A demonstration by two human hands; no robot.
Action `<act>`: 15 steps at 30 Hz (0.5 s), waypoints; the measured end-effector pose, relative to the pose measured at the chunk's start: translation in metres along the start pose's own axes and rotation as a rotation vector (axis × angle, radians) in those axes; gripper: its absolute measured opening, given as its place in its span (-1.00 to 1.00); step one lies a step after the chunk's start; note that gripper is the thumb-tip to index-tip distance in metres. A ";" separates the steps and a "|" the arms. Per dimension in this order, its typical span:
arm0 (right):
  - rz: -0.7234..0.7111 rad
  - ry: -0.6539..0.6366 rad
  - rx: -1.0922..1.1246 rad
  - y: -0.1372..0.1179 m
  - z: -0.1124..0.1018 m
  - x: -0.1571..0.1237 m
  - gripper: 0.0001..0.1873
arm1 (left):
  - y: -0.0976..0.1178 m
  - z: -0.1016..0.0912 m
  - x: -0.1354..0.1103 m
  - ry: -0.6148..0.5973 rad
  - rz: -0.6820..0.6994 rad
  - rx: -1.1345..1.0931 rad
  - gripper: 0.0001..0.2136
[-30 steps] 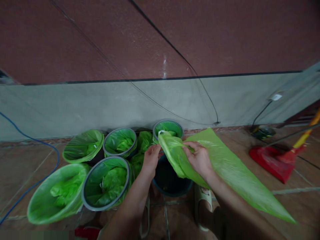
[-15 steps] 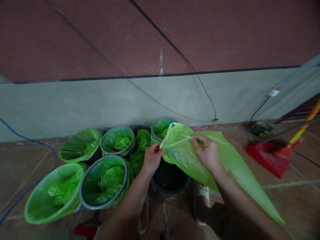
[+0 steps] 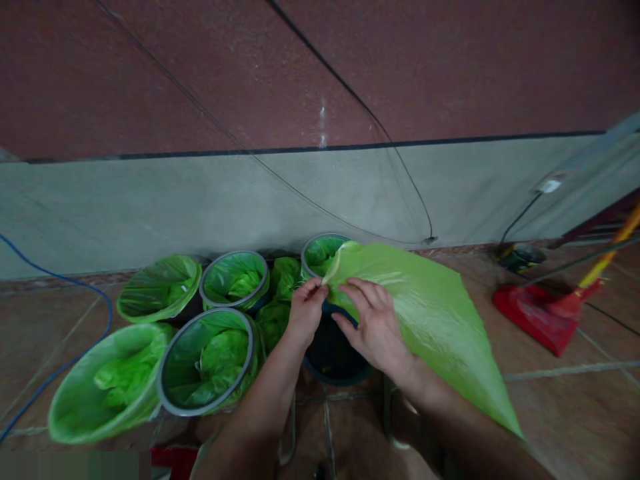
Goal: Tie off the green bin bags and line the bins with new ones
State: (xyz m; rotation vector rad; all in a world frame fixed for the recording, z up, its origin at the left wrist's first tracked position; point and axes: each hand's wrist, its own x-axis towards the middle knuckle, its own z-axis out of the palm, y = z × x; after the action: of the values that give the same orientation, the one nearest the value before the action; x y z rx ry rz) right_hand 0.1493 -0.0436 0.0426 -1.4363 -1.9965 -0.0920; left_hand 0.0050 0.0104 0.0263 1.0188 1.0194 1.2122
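A flat light-green plastic bag (image 3: pixel 430 320) stretches from my hands down to the right. My left hand (image 3: pixel 305 313) pinches its upper corner. My right hand (image 3: pixel 373 323) lies against the bag's near side with the fingers extended along its edge. Both hands hover above a dark unlined bucket (image 3: pixel 330 353) on the floor.
Several buckets lined with green bags stand left of the dark one, such as a grey-rimmed one (image 3: pixel 207 360) and one by the wall (image 3: pixel 323 253). A red dustpan (image 3: pixel 537 313) with a yellow handle lies at right. A blue cable (image 3: pixel 75 333) curves at left; black cables run down the wall.
The bag went from bunched to spread flat. My right hand slid left along the bag toward my left hand, and its fingers opened out.
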 end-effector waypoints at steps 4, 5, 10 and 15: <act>0.099 -0.106 -0.086 0.009 0.011 -0.004 -0.58 | 0.000 -0.005 0.002 -0.007 0.079 0.075 -0.85; 0.121 -0.113 -0.074 0.014 0.012 -0.004 -0.59 | 0.000 -0.008 0.004 0.006 0.111 0.112 -0.84; 0.210 -0.131 0.098 0.026 0.015 -0.008 -0.57 | 0.008 -0.019 0.007 0.116 0.346 0.421 -0.83; 0.443 -0.087 0.448 0.027 0.022 -0.006 -0.65 | 0.010 -0.021 0.006 0.082 0.352 0.444 -0.69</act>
State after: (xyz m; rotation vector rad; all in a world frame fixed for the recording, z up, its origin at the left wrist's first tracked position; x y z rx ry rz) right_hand 0.1636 -0.0285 0.0141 -1.5520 -1.5800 0.5808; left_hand -0.0171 0.0186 0.0308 1.5551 1.2415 1.3488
